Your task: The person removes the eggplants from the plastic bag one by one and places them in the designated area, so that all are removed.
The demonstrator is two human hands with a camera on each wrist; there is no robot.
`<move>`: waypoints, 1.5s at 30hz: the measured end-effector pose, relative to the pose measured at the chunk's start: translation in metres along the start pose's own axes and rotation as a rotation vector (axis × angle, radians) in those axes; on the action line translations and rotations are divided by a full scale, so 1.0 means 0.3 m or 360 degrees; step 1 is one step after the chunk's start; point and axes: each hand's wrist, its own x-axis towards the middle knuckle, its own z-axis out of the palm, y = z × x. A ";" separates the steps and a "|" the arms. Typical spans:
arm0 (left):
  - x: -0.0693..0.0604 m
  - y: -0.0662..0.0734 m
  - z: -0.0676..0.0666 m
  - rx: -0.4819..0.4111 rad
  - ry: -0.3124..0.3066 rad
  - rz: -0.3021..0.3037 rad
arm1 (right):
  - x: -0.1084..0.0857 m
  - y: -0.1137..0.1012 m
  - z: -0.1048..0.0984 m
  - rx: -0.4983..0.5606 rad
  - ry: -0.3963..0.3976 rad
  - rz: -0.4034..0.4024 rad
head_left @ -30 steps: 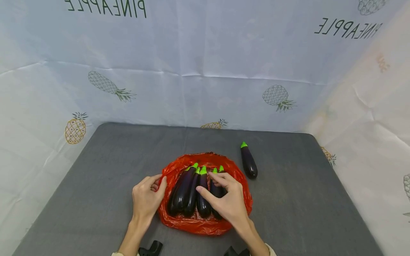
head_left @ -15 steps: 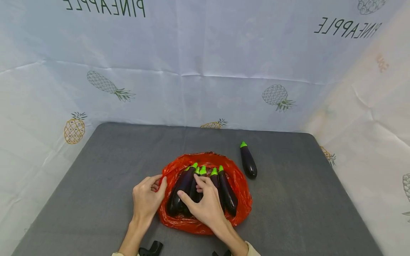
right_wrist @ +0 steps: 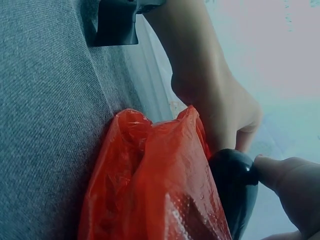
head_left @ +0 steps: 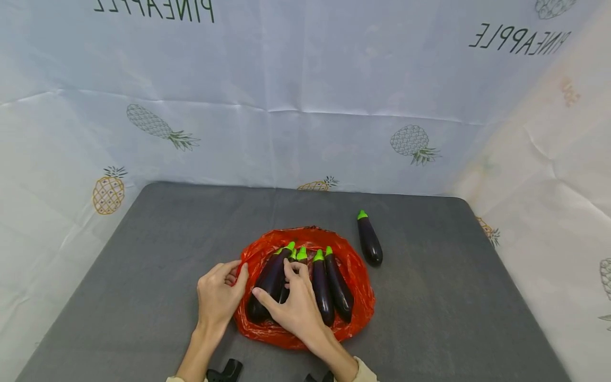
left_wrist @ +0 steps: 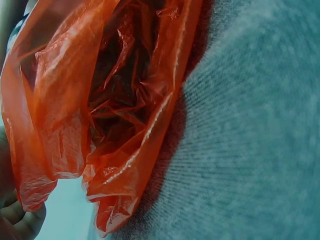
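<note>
Several dark purple eggplants (head_left: 323, 294) with green tips lie side by side in a red plastic bag (head_left: 361, 313) whose mouth is spread wide. My left hand (head_left: 216, 297) pinches the bag's left rim; the left wrist view shows its fingertips (left_wrist: 27, 220) at the red plastic (left_wrist: 60, 105). My right hand (head_left: 296, 310) is over the left part of the group, thumb and fingers apart. In the right wrist view, its thumb (right_wrist: 295, 187) touches the rounded end of an eggplant (right_wrist: 234, 182). Its other fingertips are near the green tips, their contact unclear.
A single eggplant (head_left: 369, 241) lies on the grey table (head_left: 444, 297), behind and right of the bag. Black wrist-worn pieces (head_left: 228, 371) show by both forearms. A pale pineapple-print cloth (head_left: 334, 69) hangs behind the table.
My right hand has moved left across the eggplants, uncovering the two at the right. The left hand has stayed at the bag's rim.
</note>
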 end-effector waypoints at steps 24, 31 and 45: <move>-0.009 -0.001 0.002 0.0032 -0.0007 -0.0026 | 0.015 -0.008 -0.001 0.0128 -0.0086 0.0010; -0.010 -0.001 0.002 0.0055 -0.0029 -0.0034 | 0.016 0.002 -0.002 0.0257 -0.0036 -0.0011; -0.011 -0.005 -0.001 0.0039 -0.0030 -0.0034 | 0.018 0.002 -0.033 0.0400 0.0051 -0.0035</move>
